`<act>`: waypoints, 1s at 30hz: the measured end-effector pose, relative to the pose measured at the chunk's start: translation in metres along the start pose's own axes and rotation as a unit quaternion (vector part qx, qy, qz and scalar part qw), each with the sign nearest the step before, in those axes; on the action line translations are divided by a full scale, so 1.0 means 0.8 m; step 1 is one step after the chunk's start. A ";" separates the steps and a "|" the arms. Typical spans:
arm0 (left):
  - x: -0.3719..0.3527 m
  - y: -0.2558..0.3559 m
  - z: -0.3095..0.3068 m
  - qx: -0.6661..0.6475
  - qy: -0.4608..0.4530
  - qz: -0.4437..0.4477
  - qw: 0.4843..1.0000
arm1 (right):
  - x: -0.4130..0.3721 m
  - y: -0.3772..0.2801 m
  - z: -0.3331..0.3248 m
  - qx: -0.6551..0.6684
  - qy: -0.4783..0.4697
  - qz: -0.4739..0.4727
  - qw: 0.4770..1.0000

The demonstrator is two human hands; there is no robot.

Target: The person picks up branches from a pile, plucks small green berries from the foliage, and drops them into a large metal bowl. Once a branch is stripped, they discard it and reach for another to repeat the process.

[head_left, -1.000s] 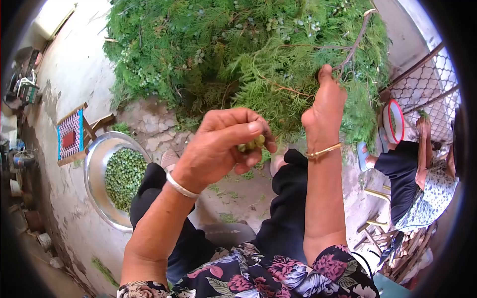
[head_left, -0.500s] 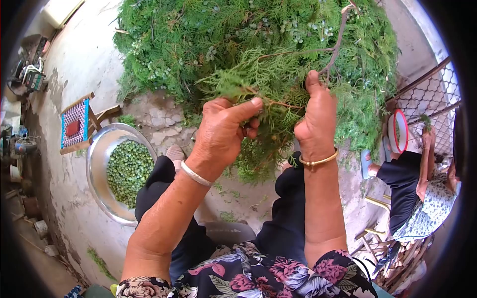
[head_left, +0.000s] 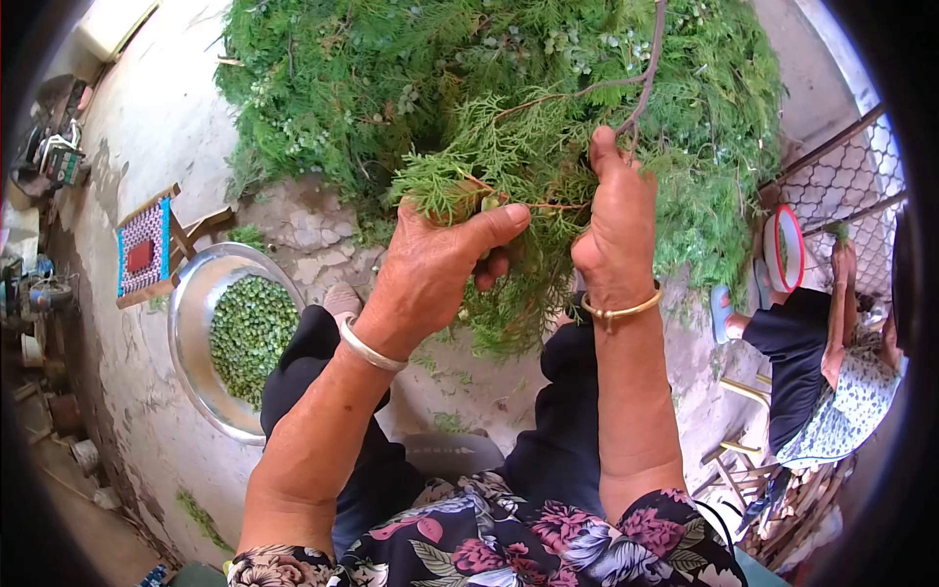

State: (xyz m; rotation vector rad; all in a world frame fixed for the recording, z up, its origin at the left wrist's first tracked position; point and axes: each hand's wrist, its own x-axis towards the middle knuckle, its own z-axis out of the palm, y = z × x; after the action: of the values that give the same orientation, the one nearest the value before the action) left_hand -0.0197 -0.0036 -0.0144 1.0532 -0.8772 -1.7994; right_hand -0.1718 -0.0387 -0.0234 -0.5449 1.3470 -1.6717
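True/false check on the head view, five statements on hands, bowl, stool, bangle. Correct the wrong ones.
1. The right hand holds a branch. True.
2. The metal bowl contains small green berries. True.
3. The left hand is inside the bowl. False: it is up at the leaves, away from the bowl.
4. The stool stands beside the bowl. True.
5. The bangle on the left wrist is gold-coloured. False: it is silver-coloured.

Berries (head_left: 252, 333) lie in 1 basin (head_left: 196, 342), left of the branch (head_left: 533, 161).
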 end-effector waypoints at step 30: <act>-0.024 -0.012 0.011 -0.194 -0.184 -0.152 0.951 | 0.055 0.003 -0.034 0.070 0.111 0.021 0.991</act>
State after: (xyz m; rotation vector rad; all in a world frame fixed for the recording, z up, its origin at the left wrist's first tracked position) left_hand -0.0252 0.0186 -0.0132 0.6305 -0.5494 -2.3620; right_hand -0.2144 -0.0608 -0.0422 -0.2533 1.3749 -1.8177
